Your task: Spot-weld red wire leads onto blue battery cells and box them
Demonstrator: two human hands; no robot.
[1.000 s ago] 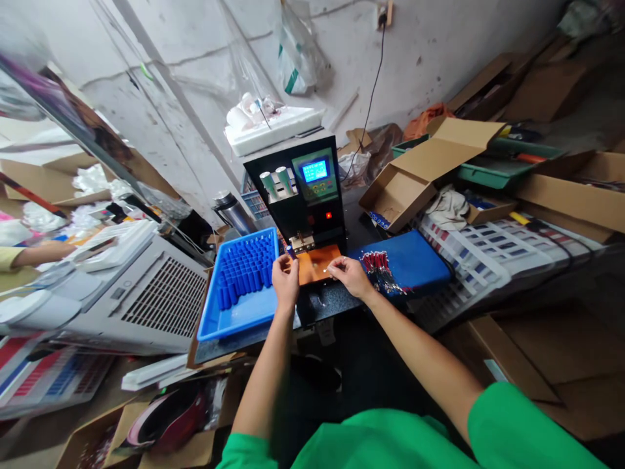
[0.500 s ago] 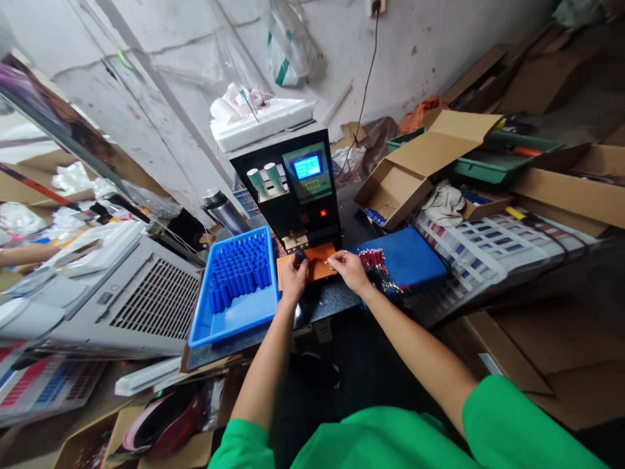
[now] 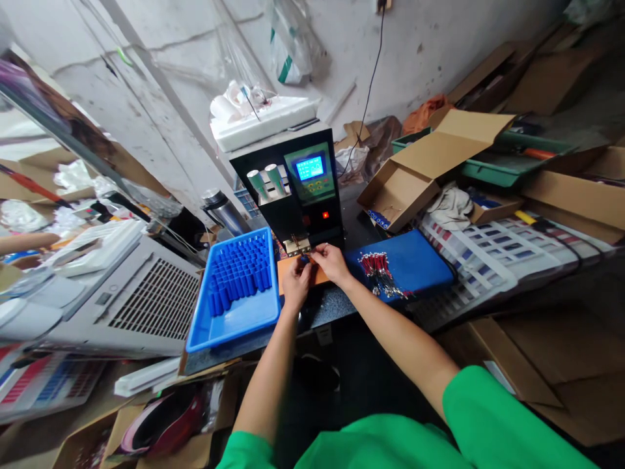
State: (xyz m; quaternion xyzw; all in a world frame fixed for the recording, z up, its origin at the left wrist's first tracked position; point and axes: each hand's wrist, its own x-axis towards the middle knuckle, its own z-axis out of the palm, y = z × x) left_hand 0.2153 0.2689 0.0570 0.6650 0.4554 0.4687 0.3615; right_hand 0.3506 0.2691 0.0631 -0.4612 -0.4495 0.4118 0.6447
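Note:
My left hand (image 3: 297, 281) is closed round a blue battery cell (image 3: 305, 259), mostly hidden by the fingers, just over the orange board (image 3: 319, 276). Close beside it, my right hand (image 3: 332, 262) pinches something too small to make out, at the blue cell. Both hands are right under the metal electrode head (image 3: 297, 246) of a black spot-welding machine (image 3: 317, 225) with a lit blue screen (image 3: 310, 168). Left of them, a blue tray (image 3: 233, 320) holds several standing blue cells (image 3: 239, 270). Right of them, red and black wire leads (image 3: 378, 268) lie on a blue pad (image 3: 420, 264).
A steel flask (image 3: 227, 212) stands behind the tray. An open cardboard box (image 3: 400, 195) and a white plastic crate (image 3: 481, 260) flank the pad on the right. A white foam lid (image 3: 263, 120) sits atop the machine. Another person's arm (image 3: 27, 243) shows at far left.
My right hand has moved left and slightly up from the orange board's right side to the cell in my left hand. The left hand has stayed nearly in place.

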